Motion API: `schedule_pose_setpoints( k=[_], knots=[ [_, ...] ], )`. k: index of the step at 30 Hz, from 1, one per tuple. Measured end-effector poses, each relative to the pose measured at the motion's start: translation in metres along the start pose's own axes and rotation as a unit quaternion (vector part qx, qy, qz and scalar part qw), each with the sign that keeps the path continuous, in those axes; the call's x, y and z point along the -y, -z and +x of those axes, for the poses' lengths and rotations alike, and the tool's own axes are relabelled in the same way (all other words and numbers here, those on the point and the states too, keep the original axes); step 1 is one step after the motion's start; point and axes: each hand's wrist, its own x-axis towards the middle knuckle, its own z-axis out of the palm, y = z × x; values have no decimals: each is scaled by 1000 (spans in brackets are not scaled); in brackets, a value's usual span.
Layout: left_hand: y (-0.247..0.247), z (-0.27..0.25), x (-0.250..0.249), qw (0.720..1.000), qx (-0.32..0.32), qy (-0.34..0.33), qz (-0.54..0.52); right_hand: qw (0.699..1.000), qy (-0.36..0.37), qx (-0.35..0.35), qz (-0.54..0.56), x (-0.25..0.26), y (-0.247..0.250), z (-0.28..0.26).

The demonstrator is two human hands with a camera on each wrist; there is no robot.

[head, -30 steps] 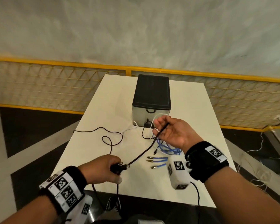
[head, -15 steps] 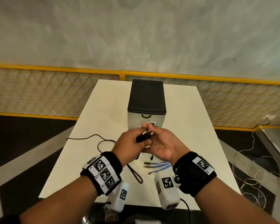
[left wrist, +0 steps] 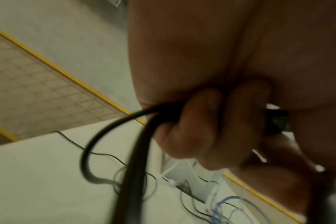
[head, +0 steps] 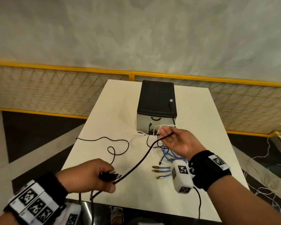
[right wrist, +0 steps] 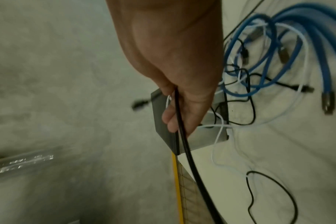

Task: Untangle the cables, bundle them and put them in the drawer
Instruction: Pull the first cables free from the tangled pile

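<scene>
A thick black cable (head: 136,163) stretches taut between my two hands above the white table (head: 117,101). My left hand (head: 110,179) is near the table's front edge. It grips the cable's black plug (head: 109,176) and a loop of the cable (left wrist: 136,166) in curled fingers (left wrist: 197,136). My right hand (head: 165,133) is palm up in front of the drawer unit (head: 156,98), pinching the cable (right wrist: 182,136) between thumb and fingers (right wrist: 169,119). Beneath it lie tangled blue cables (head: 169,155), a white cable (head: 161,127) and a thin black cable (head: 117,141).
The drawer unit has a black top and a grey front with a round handle (head: 155,118). It looks closed. A cable connector (head: 171,101) rests on its top. A yellow mesh fence (head: 55,88) runs behind the table. More cables lie on the floor at right (head: 266,153).
Half a second ago both hands met in front of the drawer unit. My left hand has since pulled back toward the front edge with the plug, stretching the black cable out from my right hand.
</scene>
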Motion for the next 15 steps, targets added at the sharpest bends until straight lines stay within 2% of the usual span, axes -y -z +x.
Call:
schedule_pose_setpoints(
  k=[2,4,5,6,9,10,11,13,14,15],
  knots=[
    [6,-3,5,993,-112,14,21,1000,5,15,-14,4,3,-1],
    [13,2,-5,967,-248,-1,-50,999,12,24,-27,0,1,-4],
    [17,6,-15,954,-280,-20,-101,999,11,22,-33,-4,0,-5],
    [23,10,-28,950,-276,-46,-137,999,13,16,-41,-8,-2,-6],
    [43,16,-51,968,-167,-89,-167,999,13,11,-46,-12,-1,-7],
    [51,16,-53,963,-158,-100,-193,998,13,11,-53,-12,0,-7],
    [61,16,-55,949,-176,-105,-240,998,17,14,-62,-10,2,-10],
    [82,19,-57,904,-272,-101,-313,995,31,12,-90,-8,7,-14],
    [88,21,-60,896,-325,-93,-288,994,39,10,-106,-7,8,-16],
    [91,26,-65,901,-355,-83,-233,992,43,12,-116,-7,9,-18]
  ],
)
